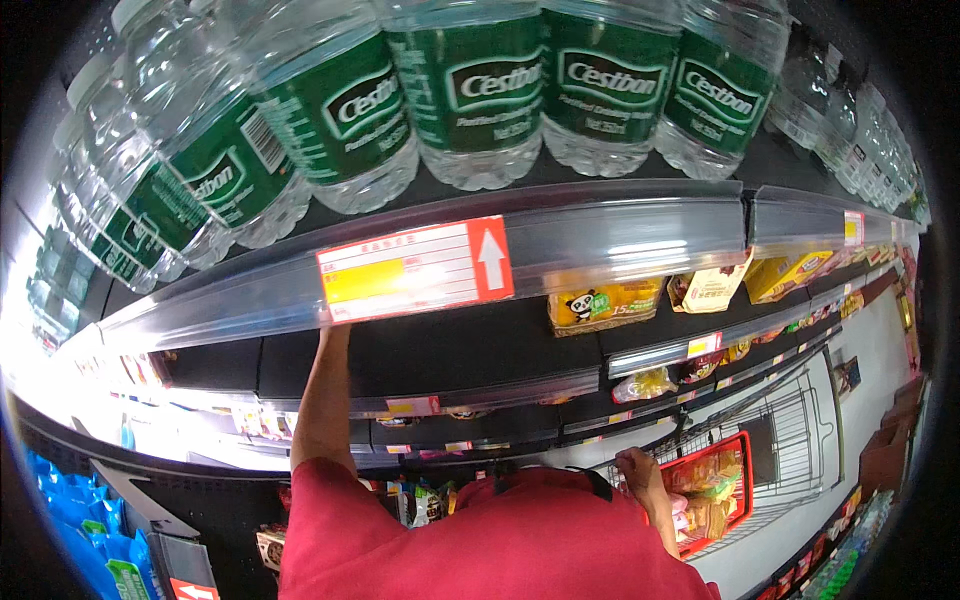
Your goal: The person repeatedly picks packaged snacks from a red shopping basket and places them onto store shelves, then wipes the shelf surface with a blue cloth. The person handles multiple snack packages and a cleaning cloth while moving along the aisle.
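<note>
My left forearm [321,397] reaches up to the shelf, and the hand itself is out of view behind the clear price rail [615,229]. A large red, white and yellow price card [405,266] sits in that rail just over my wrist. On the shelf above stand several Cestbon water bottles [480,90] with green labels. My right hand [637,472] hangs low on the right with its fingers curled; whether it holds anything cannot be made out. Close to it is a red shopping basket [744,480] with packaged food [701,499] inside.
A wire shopping cart [806,420] stands on the pale floor [874,371] at the right. A yellow panda-print pack [607,304] and a cream box [709,285] lie on the lower shelf. Blue packages [79,517] fill the lower left. Brown boxes [889,442] stand far right.
</note>
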Tool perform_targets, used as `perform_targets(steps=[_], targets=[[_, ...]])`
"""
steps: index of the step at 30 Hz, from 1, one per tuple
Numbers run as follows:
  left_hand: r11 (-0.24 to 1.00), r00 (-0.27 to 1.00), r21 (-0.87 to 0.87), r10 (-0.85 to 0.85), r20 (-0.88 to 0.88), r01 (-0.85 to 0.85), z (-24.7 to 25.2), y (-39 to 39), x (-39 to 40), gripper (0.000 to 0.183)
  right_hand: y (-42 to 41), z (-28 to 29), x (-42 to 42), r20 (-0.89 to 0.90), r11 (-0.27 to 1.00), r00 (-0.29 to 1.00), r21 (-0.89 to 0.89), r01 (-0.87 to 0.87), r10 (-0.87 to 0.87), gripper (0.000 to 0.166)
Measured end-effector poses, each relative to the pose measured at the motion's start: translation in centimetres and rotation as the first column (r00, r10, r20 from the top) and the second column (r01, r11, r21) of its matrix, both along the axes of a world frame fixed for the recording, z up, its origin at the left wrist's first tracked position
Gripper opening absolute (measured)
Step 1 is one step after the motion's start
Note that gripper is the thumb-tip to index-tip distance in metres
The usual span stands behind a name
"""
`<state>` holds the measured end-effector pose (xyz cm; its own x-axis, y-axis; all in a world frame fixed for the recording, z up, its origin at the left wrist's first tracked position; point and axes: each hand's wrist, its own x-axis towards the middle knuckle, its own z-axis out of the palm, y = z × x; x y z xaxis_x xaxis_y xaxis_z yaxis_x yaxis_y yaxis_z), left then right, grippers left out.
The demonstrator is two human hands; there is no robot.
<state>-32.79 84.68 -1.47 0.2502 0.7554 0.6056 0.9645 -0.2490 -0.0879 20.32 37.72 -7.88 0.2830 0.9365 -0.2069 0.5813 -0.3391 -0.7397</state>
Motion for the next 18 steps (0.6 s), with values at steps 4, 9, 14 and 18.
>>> perform_targets(steps=[4, 9, 14, 18], targets=[[0.98, 0.983, -0.092, 0.181, 0.038, -0.177, 2.2, -0.8, -4.5, 0.023, 0.3, -0.6, 0.6, 0.021, 0.999, 0.999, 0.021, -0.028, 0.028, 0.02], [0.884, 0.893, -0.207, 0.443, 0.086, -0.418, 4.2, -1.3, -9.8, 0.024, 1.2, -0.9, 0.2, -0.043, 0.999, 0.999, -0.039, -0.007, 0.005, 0.02], [0.818, 0.84, -0.31, 0.534, 0.098, -0.484, 1.0, -0.8, -8.9, 0.024, 1.3, -1.1, -0.5, -0.07, 0.999, 0.997, -0.028, -0.029, 0.027, 0.02], [0.799, 0.826, -0.345, 0.554, 0.106, -0.492, -0.6, -0.7, -8.3, 0.024, 1.0, -1.0, -0.7, -0.042, 0.997, 0.998, -0.059, -0.049, 0.046, 0.021]])
